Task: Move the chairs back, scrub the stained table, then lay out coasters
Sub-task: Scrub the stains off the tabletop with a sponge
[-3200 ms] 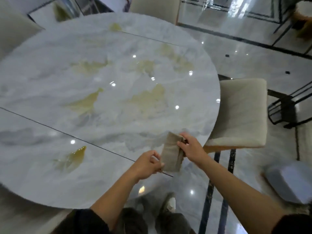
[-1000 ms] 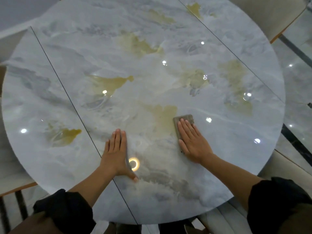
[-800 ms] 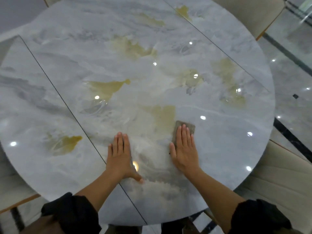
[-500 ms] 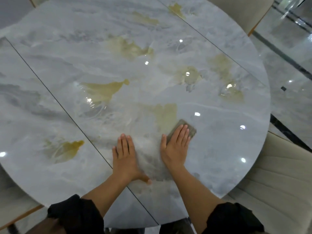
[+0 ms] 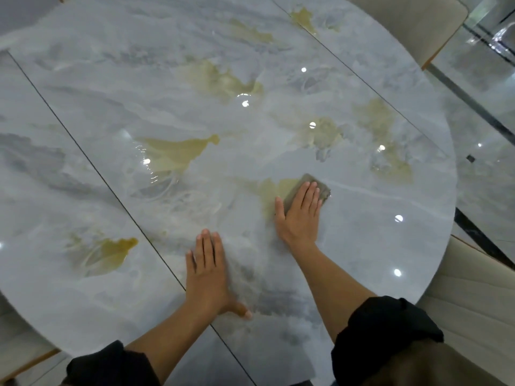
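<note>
A round grey marble table (image 5: 390,246) fills the view, with several yellow-brown stains on it, one (image 5: 175,153) near the middle and one (image 5: 111,253) at the left. My right hand (image 5: 299,215) presses flat on a folded grey-brown cloth (image 5: 323,188) at the right edge of a stain (image 5: 269,190). My left hand (image 5: 207,270) lies flat on the table, fingers together and thumb out, holding nothing. Black sleeves cover both forearms near the bottom.
A cream upholstered chair (image 5: 473,299) stands at the table's near right, and another (image 5: 412,26) at the far right. A glossy tiled floor (image 5: 487,112) with dark lines lies to the right. Two thin seams (image 5: 83,151) cross the tabletop.
My right hand has pushed the cloth to the right and a little further away across the stain. My left hand has stayed flat on the table.
</note>
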